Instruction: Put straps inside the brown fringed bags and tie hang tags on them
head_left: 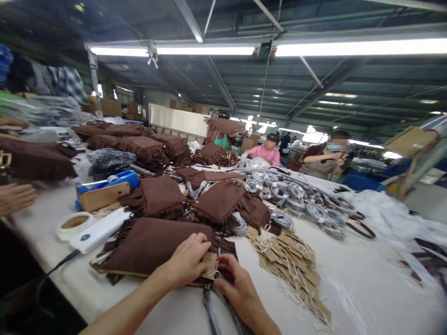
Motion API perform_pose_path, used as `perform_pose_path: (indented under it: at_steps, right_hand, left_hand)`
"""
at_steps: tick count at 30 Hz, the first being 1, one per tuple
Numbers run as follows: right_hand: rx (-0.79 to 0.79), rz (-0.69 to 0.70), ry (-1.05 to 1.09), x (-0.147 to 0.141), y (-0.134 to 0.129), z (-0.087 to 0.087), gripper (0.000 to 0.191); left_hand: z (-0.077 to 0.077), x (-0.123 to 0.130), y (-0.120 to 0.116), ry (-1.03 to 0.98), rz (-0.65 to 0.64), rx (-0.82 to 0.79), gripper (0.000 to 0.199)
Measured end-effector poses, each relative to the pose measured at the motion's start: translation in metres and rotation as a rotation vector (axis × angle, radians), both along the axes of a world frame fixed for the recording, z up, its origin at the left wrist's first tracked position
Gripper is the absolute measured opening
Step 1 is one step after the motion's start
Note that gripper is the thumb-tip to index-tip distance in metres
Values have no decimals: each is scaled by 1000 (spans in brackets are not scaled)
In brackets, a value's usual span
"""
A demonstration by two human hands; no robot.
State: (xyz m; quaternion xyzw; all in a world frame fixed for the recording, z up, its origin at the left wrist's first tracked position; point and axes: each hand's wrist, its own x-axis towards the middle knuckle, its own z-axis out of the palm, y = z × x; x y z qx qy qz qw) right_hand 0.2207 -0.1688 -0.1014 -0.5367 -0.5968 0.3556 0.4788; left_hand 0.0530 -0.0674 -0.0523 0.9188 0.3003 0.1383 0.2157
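A brown fringed bag [150,244] lies flat on the white table, its gold zipper edge toward me. My left hand [188,260] rests over the bag's right part, its fingers closed on a small kraft tag [209,265]. Just right of the tag, my right hand [235,284] has its thumb and fingers curled around the tag's white string at the bag's corner. A wrapped grey strap [210,309] runs from that corner toward the bottom edge. To the right lies a pile of kraft tags with white strings [289,260].
More brown bags [160,195] lie behind, with coiled wrapped straps [293,190] at the right. A tape roll [74,223], white power bank [99,231], phone [104,196] and blue tape dispenser [124,179] are at left. Another person's hand [16,199] is at the left edge; people work across the table.
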Motion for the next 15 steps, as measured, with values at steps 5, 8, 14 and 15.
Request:
perform_pose_path:
  at_steps: [5,8,14,15]
  right_hand:
    - [-12,30,23,3,2,-7,62]
    - [-27,22,58,4,3,-12,64]
    - [-70,-31,54,4,3,-14,64]
    - [-76,-42,46,4,3,-14,63]
  left_hand:
    - [-8,18,0,-28,15,-53,14]
    - [-1,11,12,-146,74,-113,9]
    - [28,-39,51,-450,325,-239,15]
    - [29,-46,52,-467,332,-277,18]
